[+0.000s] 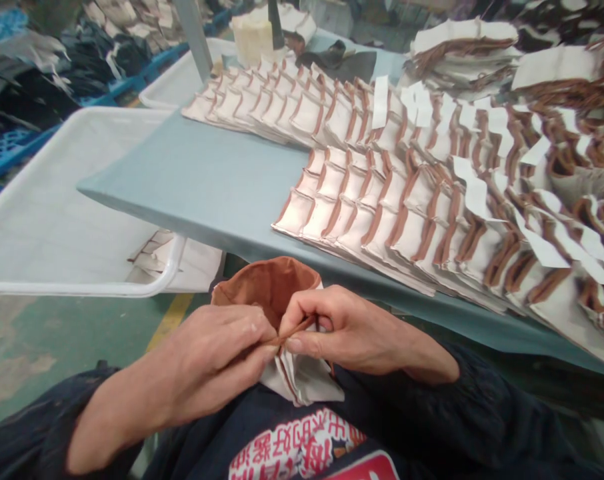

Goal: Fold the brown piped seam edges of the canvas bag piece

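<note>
Close to my body, in front of the table edge, is a cream fabric bag with a brown lining, its mouth open toward the table. My left hand pinches the bag's brown edge from the left. From the right, my right hand pinches the same edge, thumb and forefinger closed. The fingertips of both hands nearly meet at a seam on the rim. Part of the bag's near side hides behind my fingers.
A blue-grey table holds overlapping rows of cream and brown fabric pieces, some with white paper strips. At the left stands a white plastic bin. Behind are stacked pieces and blue pallets.
</note>
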### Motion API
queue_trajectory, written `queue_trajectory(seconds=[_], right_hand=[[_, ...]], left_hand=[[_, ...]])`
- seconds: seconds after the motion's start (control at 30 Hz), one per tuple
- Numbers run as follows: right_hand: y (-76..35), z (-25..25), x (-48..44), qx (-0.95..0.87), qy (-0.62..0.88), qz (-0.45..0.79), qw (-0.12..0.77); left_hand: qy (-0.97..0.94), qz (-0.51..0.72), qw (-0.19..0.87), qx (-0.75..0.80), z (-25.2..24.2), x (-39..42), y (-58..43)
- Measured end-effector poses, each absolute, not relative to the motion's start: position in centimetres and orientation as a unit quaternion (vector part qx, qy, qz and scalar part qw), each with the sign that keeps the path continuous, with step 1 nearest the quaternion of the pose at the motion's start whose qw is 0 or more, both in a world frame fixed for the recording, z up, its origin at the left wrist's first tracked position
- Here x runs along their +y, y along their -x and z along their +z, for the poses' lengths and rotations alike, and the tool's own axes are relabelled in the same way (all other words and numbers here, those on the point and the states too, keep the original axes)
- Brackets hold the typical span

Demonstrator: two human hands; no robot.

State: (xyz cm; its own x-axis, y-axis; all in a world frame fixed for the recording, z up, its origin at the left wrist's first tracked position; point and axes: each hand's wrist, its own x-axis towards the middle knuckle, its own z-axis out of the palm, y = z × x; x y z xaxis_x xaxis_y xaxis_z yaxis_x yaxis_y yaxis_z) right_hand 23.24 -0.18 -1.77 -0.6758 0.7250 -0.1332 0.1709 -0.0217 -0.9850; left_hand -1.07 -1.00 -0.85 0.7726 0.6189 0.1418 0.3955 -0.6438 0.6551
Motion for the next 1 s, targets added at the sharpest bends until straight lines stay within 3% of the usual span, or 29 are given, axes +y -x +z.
queue_trajectory(seconds=[0.1,0.33,0.5,0.77,0.9,1.0], right_hand=[[-22.9,-1.4,-0.3,-0.639,0.312,0.666,0.224],[-21.3,-2.8,-3.1,-0.451,0.297,0.789,0.292],[-21.6,-4.7,-3.0,-0.361,0.272,0.851,0.267],[-22.0,-2.3,-1.3,-0.507,0.348,0.754,0.232],[-21.8,-0.8,-1.3,-0.657,0.373,0.598,0.267],[-22.1,0.2,-1.1,-0.762,0.347,0.473,0.274]], left_hand=[[-0.862,0.218,0.351,0.294,-0.8,-1.3,0.5],[-0.684,0.239,0.610,0.320,-0.6,-2.2,-0.4],[-0.604,0.216,0.705,0.303,-2.3,-1.8,0.4],[-0.674,0.230,0.622,0.325,-2.7,-0.8,0.9],[-0.741,0.188,0.552,0.333,-1.5,-0.3,0.8],[-0.832,0.170,0.428,0.308,0.0,-0.7,0.8]])
